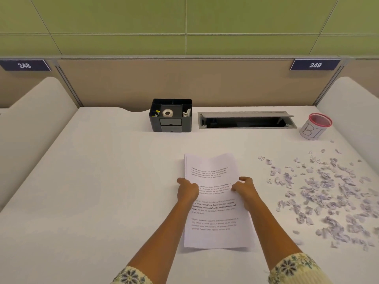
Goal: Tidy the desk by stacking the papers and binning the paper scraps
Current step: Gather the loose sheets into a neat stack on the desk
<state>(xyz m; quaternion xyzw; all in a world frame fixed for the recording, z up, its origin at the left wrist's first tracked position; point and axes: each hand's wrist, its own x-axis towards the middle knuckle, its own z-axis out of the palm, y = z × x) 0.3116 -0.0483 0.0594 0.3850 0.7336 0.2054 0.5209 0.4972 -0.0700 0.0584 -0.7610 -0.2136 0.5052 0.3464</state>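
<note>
A stack of white printed papers (215,222) lies in the middle of the white desk (92,181). My left hand (187,190) grips the stack's left edge, fingers curled over it. My right hand (245,189) holds the right edge, thumb on the top sheet. Several torn paper scraps (332,193) are strewn over the desk's right side. A small bin (315,126) with a pink rim and a white label stands at the far right, beyond the scraps.
A black desk organiser (171,115) with a tape roll stands at the back centre. To its right lies an open grey cable tray (246,119) set into the desk. Beige partition panels close the back and both sides.
</note>
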